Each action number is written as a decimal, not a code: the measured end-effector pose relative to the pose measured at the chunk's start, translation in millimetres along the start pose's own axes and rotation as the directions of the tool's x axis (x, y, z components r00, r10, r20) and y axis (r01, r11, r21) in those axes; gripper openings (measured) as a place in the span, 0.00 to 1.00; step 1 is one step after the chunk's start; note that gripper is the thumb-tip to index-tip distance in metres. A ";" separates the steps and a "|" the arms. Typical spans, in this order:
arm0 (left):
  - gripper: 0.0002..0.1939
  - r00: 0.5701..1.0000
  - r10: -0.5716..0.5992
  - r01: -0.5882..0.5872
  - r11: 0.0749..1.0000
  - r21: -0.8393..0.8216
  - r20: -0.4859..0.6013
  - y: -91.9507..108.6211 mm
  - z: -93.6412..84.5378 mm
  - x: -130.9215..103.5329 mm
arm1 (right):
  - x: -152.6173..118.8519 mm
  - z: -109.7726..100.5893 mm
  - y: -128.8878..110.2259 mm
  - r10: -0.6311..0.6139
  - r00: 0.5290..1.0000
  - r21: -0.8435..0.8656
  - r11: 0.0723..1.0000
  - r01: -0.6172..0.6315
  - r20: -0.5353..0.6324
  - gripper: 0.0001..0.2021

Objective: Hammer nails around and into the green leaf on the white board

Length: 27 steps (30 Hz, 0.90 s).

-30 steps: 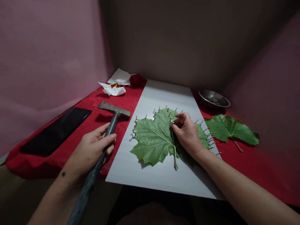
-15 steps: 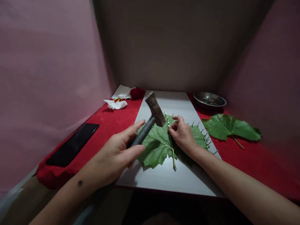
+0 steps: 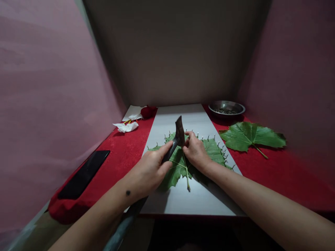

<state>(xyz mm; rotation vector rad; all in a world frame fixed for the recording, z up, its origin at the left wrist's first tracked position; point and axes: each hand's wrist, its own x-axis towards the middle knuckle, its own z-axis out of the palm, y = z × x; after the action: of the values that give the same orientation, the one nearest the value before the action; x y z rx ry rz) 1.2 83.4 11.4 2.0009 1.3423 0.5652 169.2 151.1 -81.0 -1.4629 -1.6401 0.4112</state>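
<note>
A dark-handled hammer (image 3: pixel 179 131) is gripped in my left hand (image 3: pixel 151 167), index finger stretched along the handle. Its head stands right beside the fingertips of my right hand (image 3: pixel 195 151). Those fingers are pinched together low over a green lobed leaf (image 3: pixel 178 167); the nail between them is mostly hidden by the hammer head. The leaf lies on a white board (image 3: pixel 180 204), its stem pointing toward me. Several upright nails (image 3: pixel 222 150) follow the leaf's outline along its far and right edges. Both hands cover part of the leaf.
A steel bowl (image 3: pixel 227 108) of nails stands at the back right, near a second leaf (image 3: pixel 250 136) on the red cloth (image 3: pixel 282 177). To the left lie a black phone (image 3: pixel 84 174), crumpled tissue (image 3: pixel 126 127) and a red ball-like object (image 3: pixel 147 111). Pink side panels flank the table.
My left hand has moved right and inward, bringing the hammer head close to my right fingertips. The right hand remains pinched at about the same place on the leaf. The view has shifted slightly.
</note>
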 end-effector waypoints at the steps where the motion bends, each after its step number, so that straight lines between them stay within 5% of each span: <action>1: 0.30 1.000 0.000 0.000 1.000 -0.027 -0.006 2.4 -1.7 -1.3 | 0.2 0.3 0.5 0.000 1.000 0.002 1.000 0.000 0.000 0.21; 6: 0.31 0.990 0.024 -0.025 1.000 -0.004 -0.142 7.0 -3.0 -5.0 | 0.8 1.4 2.2 0.002 1.000 0.000 1.000 -0.002 0.013 0.22; 12: 0.30 0.999 -0.053 0.053 0.999 0.013 0.006 -10.0 5.2 1.1 | 0.9 0.7 1.8 0.012 1.000 -0.043 0.999 -0.011 0.021 0.23; 18: 0.31 0.983 0.071 -0.064 0.997 0.046 -0.171 6.2 -7.0 -15.4 | 1.7 0.1 1.1 0.030 0.999 -0.065 0.998 -0.027 0.043 0.24; 27: 0.29 0.998 0.058 -0.052 0.988 0.144 -0.039 -2.4 6.1 1.5 | 2.3 -0.1 0.2 0.043 0.998 -0.079 0.996 -0.039 0.041 0.24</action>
<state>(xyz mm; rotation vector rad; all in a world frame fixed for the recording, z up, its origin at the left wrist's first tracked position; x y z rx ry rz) 4.3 83.7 5.5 2.1584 1.3916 0.5531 169.6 153.3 -80.2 -1.5576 -1.6789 0.4079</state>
